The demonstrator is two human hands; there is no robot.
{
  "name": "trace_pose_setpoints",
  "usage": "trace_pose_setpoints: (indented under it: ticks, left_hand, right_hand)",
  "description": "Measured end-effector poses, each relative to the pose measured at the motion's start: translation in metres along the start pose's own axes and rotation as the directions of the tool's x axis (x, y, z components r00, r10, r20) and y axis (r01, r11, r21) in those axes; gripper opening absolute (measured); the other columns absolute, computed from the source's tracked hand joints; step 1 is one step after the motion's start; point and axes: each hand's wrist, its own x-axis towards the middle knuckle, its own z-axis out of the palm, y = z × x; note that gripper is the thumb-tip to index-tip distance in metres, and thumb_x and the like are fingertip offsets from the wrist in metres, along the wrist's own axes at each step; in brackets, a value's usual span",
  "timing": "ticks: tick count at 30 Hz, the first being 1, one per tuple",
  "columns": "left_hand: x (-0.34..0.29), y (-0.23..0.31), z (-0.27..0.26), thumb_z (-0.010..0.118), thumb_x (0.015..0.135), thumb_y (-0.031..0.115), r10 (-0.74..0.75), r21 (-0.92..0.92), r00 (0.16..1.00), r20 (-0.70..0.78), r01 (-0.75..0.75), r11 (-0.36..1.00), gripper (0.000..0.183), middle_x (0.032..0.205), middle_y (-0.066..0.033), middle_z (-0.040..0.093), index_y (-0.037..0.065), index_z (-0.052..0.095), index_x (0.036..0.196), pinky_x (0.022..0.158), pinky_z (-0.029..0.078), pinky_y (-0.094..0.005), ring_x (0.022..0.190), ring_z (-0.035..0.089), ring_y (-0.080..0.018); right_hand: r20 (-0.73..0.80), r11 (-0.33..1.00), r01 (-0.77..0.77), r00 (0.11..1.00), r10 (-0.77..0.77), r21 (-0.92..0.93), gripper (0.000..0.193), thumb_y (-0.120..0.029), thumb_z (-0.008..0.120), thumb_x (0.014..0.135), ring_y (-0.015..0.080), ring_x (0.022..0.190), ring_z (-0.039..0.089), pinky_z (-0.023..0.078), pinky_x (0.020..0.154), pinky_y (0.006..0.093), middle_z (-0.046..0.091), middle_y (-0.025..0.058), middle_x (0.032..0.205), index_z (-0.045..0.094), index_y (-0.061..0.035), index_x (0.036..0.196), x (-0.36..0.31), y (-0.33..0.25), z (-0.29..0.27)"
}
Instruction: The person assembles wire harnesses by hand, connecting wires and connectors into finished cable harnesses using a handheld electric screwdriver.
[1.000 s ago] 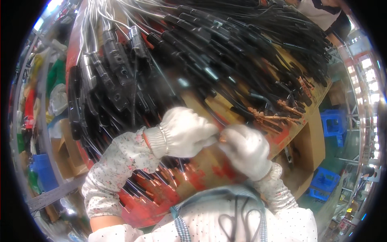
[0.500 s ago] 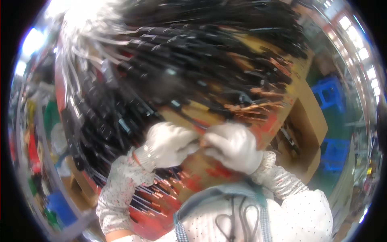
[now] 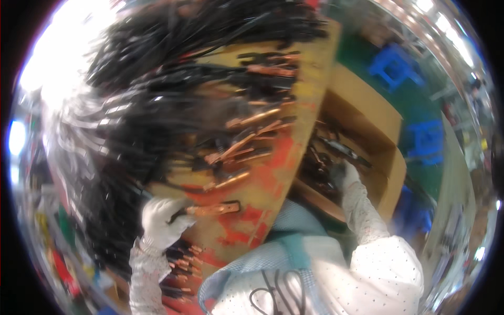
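My left hand (image 3: 163, 221), in a white glove, is closed on a black cable with a flat copper end (image 3: 214, 208) that points right over the worn table (image 3: 252, 231). My right hand (image 3: 344, 176), gloved too, reaches down into an open cardboard box (image 3: 367, 113) at the table's right side. It is among small dark parts (image 3: 317, 163) there; its fingers are blurred and partly hidden. Beside it in the box lies a long dark tool-like piece (image 3: 341, 149). More cables with bare copper ends (image 3: 244, 144) lie just beyond my left hand.
A large heap of black cables (image 3: 131, 131) covers the table's left and far side. Shorter copper-tipped cables (image 3: 184, 262) lie near my left forearm. Blue stools (image 3: 394, 65) stand on the green floor past the box.
My hands were together over the table. Now my right hand has gone right and into the box, while my left hand has moved left with the cable. The view has turned rightward.
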Motion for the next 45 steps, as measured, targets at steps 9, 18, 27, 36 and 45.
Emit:
trace_pose_setpoints:
  ticks: [9,18,27,36,45]
  left_hand:
    - [-0.006,0.015,0.003,0.083,0.074,0.045,-0.080,0.229,0.993,0.091,0.057,0.972,0.058,0.082,-0.0040,0.070,0.013,0.070,0.121,0.076,0.048,-0.0422,0.078,0.066,-0.0289]
    - [-0.009,0.013,0.001,0.083,0.078,0.044,-0.132,0.198,0.987,0.093,0.111,0.974,0.060,0.084,-0.0058,0.069,0.017,0.069,0.129,0.074,0.050,-0.0428,0.079,0.066,-0.0312]
    - [-0.004,0.006,0.016,0.084,0.078,0.031,-0.031,0.081,0.996,-0.080,0.038,0.996,0.036,0.080,-0.0060,0.069,0.015,0.077,0.109,0.065,0.053,-0.0413,0.073,0.069,-0.0296]
    - [0.012,-0.003,0.026,0.082,0.075,0.024,0.063,0.074,0.988,-0.139,-0.054,0.996,0.029,0.073,-0.0045,0.069,0.015,0.077,0.103,0.057,0.051,-0.0378,0.065,0.069,-0.0259]
    - [0.010,-0.007,0.031,0.080,0.074,0.024,0.038,0.146,0.995,-0.091,-0.024,0.989,0.025,0.067,-0.0037,0.069,0.014,0.074,0.096,0.051,0.049,-0.0369,0.058,0.067,-0.0248]
  right_hand:
    - [-0.064,0.995,0.094,0.994,-0.093,0.011,0.045,-0.036,0.046,0.108,0.0318,0.108,0.067,0.059,0.096,0.0416,0.069,0.0200,0.114,0.064,0.0031,0.121,0.199,-0.042,-0.050]
    - [0.070,0.939,0.032,0.998,-0.008,-0.344,0.040,-0.041,0.062,0.100,0.0258,0.096,0.068,0.059,0.085,0.0373,0.070,0.0149,0.107,0.067,-0.0040,0.116,0.086,-0.047,0.002]
    - [0.769,0.969,0.136,0.590,-0.247,0.208,0.034,-0.028,0.069,0.094,0.0258,0.100,0.064,0.054,0.092,0.0454,0.067,0.0068,0.107,0.063,-0.0054,0.118,-0.140,-0.105,0.142]
    - [0.928,0.963,0.125,0.263,-0.265,0.239,0.049,-0.016,0.065,0.082,0.0188,0.065,0.056,0.054,0.066,0.0394,0.054,0.0058,0.073,0.059,-0.0027,0.129,-0.307,0.059,0.283]
    - [0.921,0.791,0.611,0.305,-0.242,0.006,0.053,-0.020,0.063,0.073,0.0215,0.057,0.053,0.055,0.066,0.0449,0.049,0.0050,0.060,0.055,0.0010,0.121,-0.365,0.131,0.310]
